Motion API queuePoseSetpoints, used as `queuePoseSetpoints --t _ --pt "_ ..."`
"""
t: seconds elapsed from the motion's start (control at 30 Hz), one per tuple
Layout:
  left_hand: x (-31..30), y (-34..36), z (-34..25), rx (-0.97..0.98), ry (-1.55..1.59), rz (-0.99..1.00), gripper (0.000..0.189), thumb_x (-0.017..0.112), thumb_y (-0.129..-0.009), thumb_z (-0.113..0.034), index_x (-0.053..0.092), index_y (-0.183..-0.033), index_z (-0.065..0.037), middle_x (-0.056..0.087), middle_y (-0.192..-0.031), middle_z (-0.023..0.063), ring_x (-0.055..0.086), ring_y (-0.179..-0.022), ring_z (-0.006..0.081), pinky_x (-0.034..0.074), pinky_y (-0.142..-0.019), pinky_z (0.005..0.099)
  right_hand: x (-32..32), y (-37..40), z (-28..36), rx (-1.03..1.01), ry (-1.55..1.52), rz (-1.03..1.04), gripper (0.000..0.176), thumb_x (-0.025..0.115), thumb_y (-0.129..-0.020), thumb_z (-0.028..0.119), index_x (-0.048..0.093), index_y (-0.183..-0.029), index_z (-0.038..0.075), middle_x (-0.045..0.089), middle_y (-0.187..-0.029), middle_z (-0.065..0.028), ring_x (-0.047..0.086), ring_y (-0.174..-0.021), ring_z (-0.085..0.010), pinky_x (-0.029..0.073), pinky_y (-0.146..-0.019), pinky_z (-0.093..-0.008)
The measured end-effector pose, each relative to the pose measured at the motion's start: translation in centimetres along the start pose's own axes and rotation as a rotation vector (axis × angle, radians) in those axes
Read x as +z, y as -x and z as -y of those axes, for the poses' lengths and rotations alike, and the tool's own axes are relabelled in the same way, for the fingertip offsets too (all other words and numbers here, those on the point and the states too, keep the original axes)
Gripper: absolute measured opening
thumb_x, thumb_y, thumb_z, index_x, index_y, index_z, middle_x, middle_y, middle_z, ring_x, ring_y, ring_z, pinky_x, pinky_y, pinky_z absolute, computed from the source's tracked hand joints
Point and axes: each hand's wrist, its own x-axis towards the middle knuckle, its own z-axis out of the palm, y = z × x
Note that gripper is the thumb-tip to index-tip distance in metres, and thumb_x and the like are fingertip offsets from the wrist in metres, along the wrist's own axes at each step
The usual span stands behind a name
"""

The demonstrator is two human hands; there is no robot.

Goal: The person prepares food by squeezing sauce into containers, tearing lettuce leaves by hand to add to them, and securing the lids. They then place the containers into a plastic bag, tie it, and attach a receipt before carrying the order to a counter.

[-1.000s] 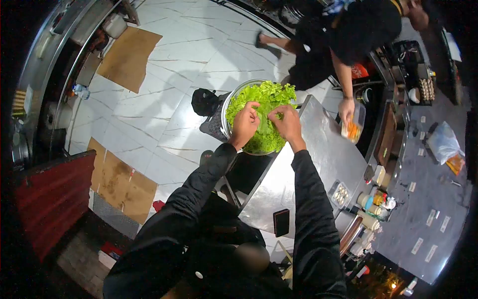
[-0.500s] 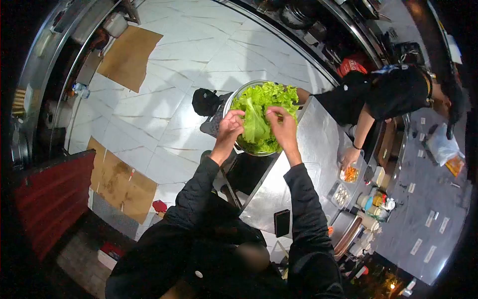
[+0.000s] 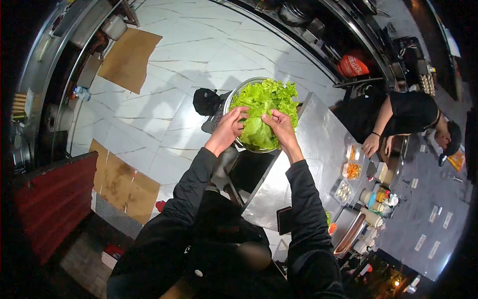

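Pinching a lettuce leaf (image 3: 259, 134) between them, left hand (image 3: 229, 127) and right hand (image 3: 280, 127) hover over the bowl (image 3: 230, 98).

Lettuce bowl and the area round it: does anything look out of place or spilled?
Nothing is spilled. The metal bowl sits past the steel counter end, apparently on a dark basket. Its lettuce is heaped above the rim, where the left hand and right hand grip a leaf. Flattened cardboard lies on the tiled floor.
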Motion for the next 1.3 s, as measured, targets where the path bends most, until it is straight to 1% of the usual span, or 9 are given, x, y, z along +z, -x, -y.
queuePoseSetpoints --t 0.07,0.13,0.23,0.37,0.57,0.77,1.03,1.23,1.3 --pt "1.3 -0.5 -0.1 0.056 -0.237 -0.067 0.033 0.057 -0.097 -0.032 0.057 -0.118 -0.006 0.061 -0.104 0.0045 0.061 -0.085 0.0143 0.047 -0.077 0.0253 -0.3 -0.1 -0.4 -0.174 0.23 -0.101 0.018 0.071 -0.089 0.016 0.064 -0.096 0.001 0.067 -0.087 -0.0017 0.06 -0.075 -0.008 0.049 -0.067 -0.0246" --pt "1.6 -1.1 0.5 0.538 -0.877 -0.188 0.033 0.069 -0.09 -0.019 0.059 -0.117 -0.003 0.063 -0.106 0.0051 0.06 -0.088 0.0134 0.047 -0.079 0.027 -0.6 0.3 -0.2 -0.238 0.483 -0.235 0.022 0.073 -0.088 0.018 0.064 -0.096 -0.001 0.069 -0.089 -0.0046 0.062 -0.078 -0.0099 0.05 -0.068 -0.0256" --pt "3.1 -0.6 1.1 0.38 -0.786 -0.03 0.034 0.069 -0.089 -0.013 0.058 -0.117 0.001 0.063 -0.107 0.0043 0.062 -0.088 0.0093 0.05 -0.078 0.0243 -0.9 0.1 -1.1 -0.36 0.776 -0.395 0.029 0.071 -0.088 0.021 0.066 -0.106 -0.002 0.068 -0.088 -0.007 0.064 -0.077 -0.0127 0.052 -0.069 -0.0266" --pt "4.5 -0.8 2.8 0.284 -0.484 -0.065 0.034 0.071 -0.088 -0.012 0.058 -0.116 0.002 0.064 -0.105 0.0062 0.063 -0.089 0.0097 0.05 -0.074 0.0223 -1.7 1.6 -1.8 -0.071 0.007 -0.086 0.033 0.067 -0.09 0.018 0.065 -0.118 0.002 0.069 -0.095 -0.0102 0.066 -0.086 -0.0145 0.055 -0.071 -0.0274" --pt "1.4 -2.1 4.8 0.159 -0.756 -0.254 0.044 0.068 -0.089 -0.021 0.056 -0.126 -0.001 0.058 -0.122 0.0075 0.056 -0.112 0.021 0.042 -0.098 0.0331 -2.8 2.2 -3.7 -0.825 0.607 -0.322 0.028 0.069 -0.082 0.013 0.062 -0.109 0.007 0.061 -0.112 -0.012 0.06 -0.104 -0.0274 0.046 -0.092 -0.0383" --pt "-1.0 -3.3 3.4 0.311 -0.818 0.007 0.039 0.055 -0.094 -0.016 0.049 -0.129 0.0 0.05 -0.132 0.0104 0.047 -0.121 0.0231 0.04 -0.1 0.0364 -2.3 2.7 -1.4 -0.414 0.216 -0.214 0.029 0.07 -0.077 0.008 0.061 -0.104 0.004 0.065 -0.093 -0.0102 0.062 -0.092 -0.0226 0.05 -0.083 -0.0344" --pt "5.5 -2.4 1.0 0.258 -0.76 0.062 0.052 0.063 -0.09 -0.005 0.04 -0.136 -0.01 0.05 -0.126 0.0106 0.052 -0.112 0.0211 0.045 -0.094 0.0351 -1.9 -2.1 -5.3 -0.795 0.432 -0.407 0.036 0.077 -0.062 0.013 0.069 -0.095 0.001 0.065 -0.087 -0.0179 0.063 -0.085 -0.0341 0.05 -0.074 -0.0434" --pt "4.8 -2.8 1.2 0.404 -1.009 0.03 0.043 0.065 -0.089 -0.001 0.049 -0.129 -0.004 0.053 -0.121 0.009 0.052 -0.11 0.0185 0.043 -0.095 0.0322 -2.3 -2.1 -3.5 -0.465 0.733 -0.198 0.023 0.073 -0.066 0.014 0.068 -0.08 -0.003 0.063 -0.094 -0.0216 0.06 -0.099 -0.0365 0.048 -0.083 -0.0423" --pt "5.2 -2.4 1.5 0.466 -1.042 0.027 0.033 0.065 -0.09 -0.004 0.055 -0.121 0.001 0.057 -0.117 0.0078 0.052 -0.108 0.0189 0.041 -0.096 0.0322 -2.8 -0.2 -2.5 -0.67 0.753 -0.268 0.02 0.071 -0.069 0.014 0.068 -0.079 -0.003 0.064 -0.089 -0.0213 0.062 -0.091 -0.0364 0.049 -0.076 -0.0425"
